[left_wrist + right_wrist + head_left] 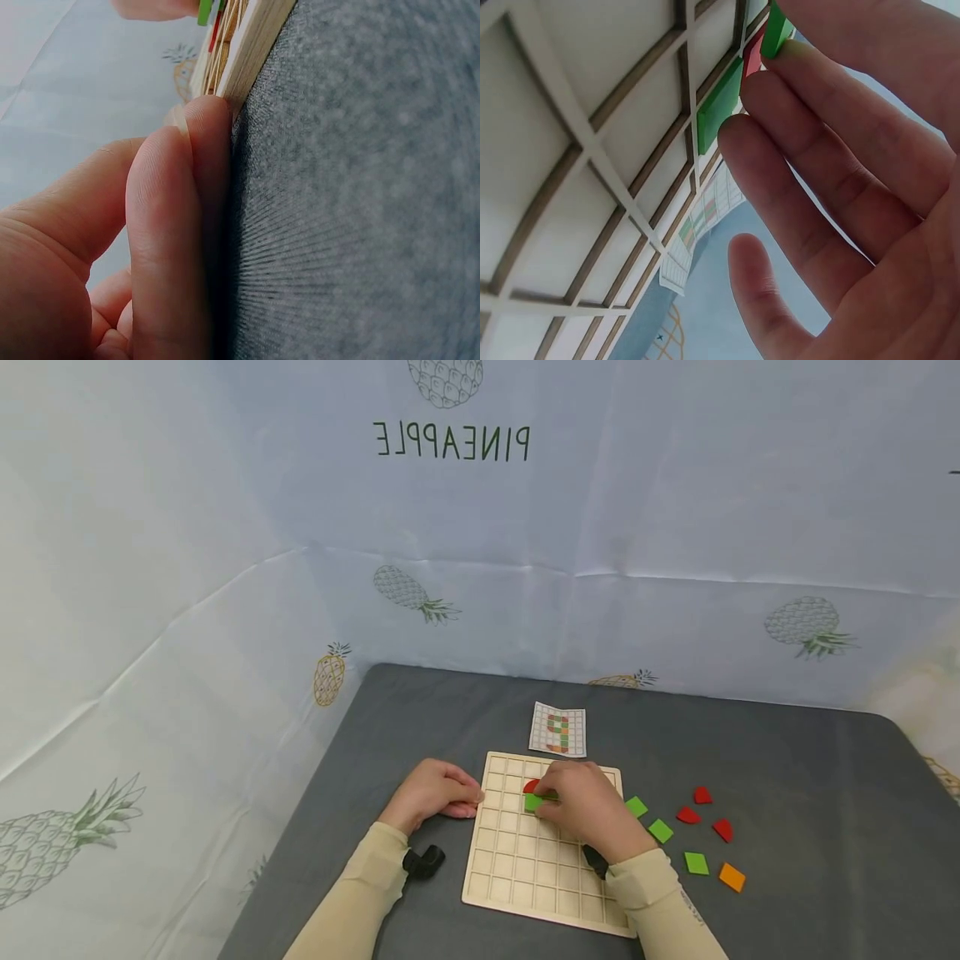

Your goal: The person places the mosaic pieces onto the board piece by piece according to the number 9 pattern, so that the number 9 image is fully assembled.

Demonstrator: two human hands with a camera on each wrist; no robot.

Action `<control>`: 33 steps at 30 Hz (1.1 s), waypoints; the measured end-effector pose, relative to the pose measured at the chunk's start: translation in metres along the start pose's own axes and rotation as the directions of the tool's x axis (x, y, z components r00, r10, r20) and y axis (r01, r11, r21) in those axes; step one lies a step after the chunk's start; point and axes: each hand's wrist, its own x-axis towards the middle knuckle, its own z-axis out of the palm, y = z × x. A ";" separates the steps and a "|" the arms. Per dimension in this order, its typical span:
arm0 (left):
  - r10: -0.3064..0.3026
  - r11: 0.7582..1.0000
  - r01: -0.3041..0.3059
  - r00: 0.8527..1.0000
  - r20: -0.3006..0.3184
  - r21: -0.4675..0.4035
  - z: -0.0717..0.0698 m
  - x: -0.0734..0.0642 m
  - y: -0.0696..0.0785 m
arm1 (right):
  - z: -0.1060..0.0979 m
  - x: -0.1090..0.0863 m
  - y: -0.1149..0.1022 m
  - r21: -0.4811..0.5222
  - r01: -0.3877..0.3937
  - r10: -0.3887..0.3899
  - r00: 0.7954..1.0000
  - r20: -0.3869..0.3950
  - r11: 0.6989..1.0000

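A pale wooden grid board (517, 868) lies on the dark table. My right hand (588, 802) is over its upper part and pinches a green square tile (775, 34) between thumb and forefinger, the other fingers spread. In the head view a red quarter-round tile (531, 786) and a green square tile (533, 802) sit in the grid beside those fingertips; part of this area is hidden by the hand. My left hand (437, 795) rests on the table at the board's left side. Its fingertips (206, 120) touch the board's edge, thumb and forefinger close together.
A pattern card (557, 730) with a coloured figure on a grid lies behind the board. To the right are loose green tiles (661, 831), red quarter-round tiles (723, 830) and an orange square tile (732, 877). A pineapple-print curtain (675, 527) surrounds the table.
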 end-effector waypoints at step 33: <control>-0.017 1.000 0.017 1.000 0.005 0.001 0.000 0.000 0.002 | 0.004 0.003 -0.003 -0.037 0.018 -0.018 1.000 -0.018 0.999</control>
